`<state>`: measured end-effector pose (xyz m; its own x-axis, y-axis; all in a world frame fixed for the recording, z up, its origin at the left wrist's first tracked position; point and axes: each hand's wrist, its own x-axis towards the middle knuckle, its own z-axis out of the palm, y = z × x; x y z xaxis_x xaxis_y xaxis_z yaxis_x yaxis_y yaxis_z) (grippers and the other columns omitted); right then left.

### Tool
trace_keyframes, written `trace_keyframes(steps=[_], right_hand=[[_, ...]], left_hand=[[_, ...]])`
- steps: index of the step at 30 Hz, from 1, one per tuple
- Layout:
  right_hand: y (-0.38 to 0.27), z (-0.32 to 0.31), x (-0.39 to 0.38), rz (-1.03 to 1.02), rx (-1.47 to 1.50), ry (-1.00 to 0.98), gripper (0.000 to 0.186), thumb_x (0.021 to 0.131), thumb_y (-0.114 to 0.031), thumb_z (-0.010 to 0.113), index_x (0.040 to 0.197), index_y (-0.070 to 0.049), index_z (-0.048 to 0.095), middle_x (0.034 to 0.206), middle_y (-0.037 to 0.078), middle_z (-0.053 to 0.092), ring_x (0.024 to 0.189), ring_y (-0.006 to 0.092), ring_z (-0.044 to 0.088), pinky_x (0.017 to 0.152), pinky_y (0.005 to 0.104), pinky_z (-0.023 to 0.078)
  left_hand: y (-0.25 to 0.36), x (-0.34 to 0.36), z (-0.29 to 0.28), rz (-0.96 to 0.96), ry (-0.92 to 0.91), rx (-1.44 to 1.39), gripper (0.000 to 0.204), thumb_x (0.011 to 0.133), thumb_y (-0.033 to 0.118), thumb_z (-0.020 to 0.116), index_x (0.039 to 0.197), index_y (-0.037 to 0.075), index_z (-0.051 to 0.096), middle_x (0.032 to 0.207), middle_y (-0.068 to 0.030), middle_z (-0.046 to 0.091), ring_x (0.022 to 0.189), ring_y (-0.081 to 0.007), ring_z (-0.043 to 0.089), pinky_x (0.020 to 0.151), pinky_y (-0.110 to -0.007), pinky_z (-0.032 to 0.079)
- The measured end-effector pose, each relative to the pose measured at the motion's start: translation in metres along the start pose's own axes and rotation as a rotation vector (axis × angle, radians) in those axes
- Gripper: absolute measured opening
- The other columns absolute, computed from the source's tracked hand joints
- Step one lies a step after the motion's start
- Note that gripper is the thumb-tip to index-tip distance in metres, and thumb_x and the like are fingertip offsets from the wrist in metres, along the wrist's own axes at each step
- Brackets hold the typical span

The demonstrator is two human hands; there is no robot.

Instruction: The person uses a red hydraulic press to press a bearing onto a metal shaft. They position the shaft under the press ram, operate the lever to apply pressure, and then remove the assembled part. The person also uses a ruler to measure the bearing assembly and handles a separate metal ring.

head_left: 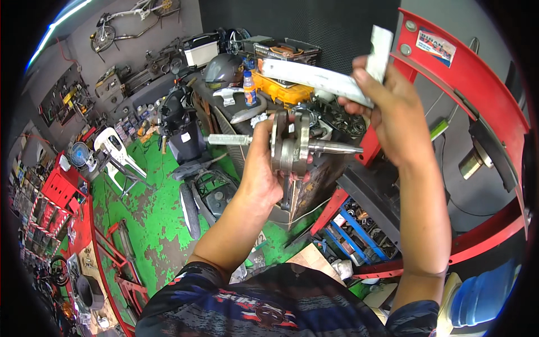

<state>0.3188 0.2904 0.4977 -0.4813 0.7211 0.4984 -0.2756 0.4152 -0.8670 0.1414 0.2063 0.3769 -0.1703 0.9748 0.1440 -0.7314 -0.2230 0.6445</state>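
Observation:
My left hand point(261, 175) is wrapped round a motorcycle crankshaft point(289, 147), gripping it by its round webs. One shaft end of it is threaded or splined and points left; the other is a smooth taper pointing right. A connecting rod point(287, 194) hangs below the webs. Raised at the upper right, my right hand point(394, 115) pinches an L-shaped metal square point(314, 76) near its corner. The square's long blade reaches left above the crankshaft, apart from it, and its short arm stands up past my fingers.
Behind the crankshaft, a cluttered bench holds a yellow case point(286, 90), a bottle point(249, 90) and a grey helmet point(222, 68). A red press frame point(477, 73) curves along the right. Below it stands a rack of parts point(359, 224). A white chair point(115, 154) stands on the green floor.

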Motion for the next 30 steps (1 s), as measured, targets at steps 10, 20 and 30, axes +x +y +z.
trace_keyframes(steps=[10, 20, 30], right_hand=[[0.001, 0.027, 0.010, -0.142, -0.196, -0.074, 0.059, 0.094, -0.011, 0.072, 0.142, 0.009, 0.044, 0.096, 0.012, 0.073, 0.081, 0.0123, 0.066, 0.071, 0.0265, 0.052], [0.001, 0.028, 0.006, -0.170, -0.089, -0.130, 0.075, 0.094, -0.005, 0.072, 0.157, 0.004, 0.032, 0.098, 0.008, 0.069, 0.083, 0.0095, 0.065, 0.071, 0.0237, 0.052], [-0.002, 0.031, 0.002, -0.189, -0.092, -0.110, 0.075, 0.094, -0.003, 0.071, 0.158, 0.004, 0.031, 0.095, 0.008, 0.068, 0.081, 0.0096, 0.065, 0.069, 0.0235, 0.052]], left_hand=[[0.011, -0.014, 0.039, 0.050, 0.052, 0.085, 0.056, 0.102, 0.059, 0.044, 0.125, 0.011, 0.062, 0.099, -0.0122, 0.072, 0.076, -0.0252, 0.072, 0.049, -0.040, 0.056], [0.012, -0.017, 0.039, 0.058, 0.016, 0.060, 0.061, 0.104, 0.061, 0.040, 0.129, 0.009, 0.060, 0.104, -0.0130, 0.072, 0.077, -0.0251, 0.072, 0.050, -0.039, 0.058], [0.016, -0.023, 0.047, 0.074, 0.042, -0.003, 0.061, 0.105, 0.059, 0.039, 0.129, 0.008, 0.060, 0.106, -0.0133, 0.072, 0.077, -0.0241, 0.072, 0.049, -0.039, 0.058]])
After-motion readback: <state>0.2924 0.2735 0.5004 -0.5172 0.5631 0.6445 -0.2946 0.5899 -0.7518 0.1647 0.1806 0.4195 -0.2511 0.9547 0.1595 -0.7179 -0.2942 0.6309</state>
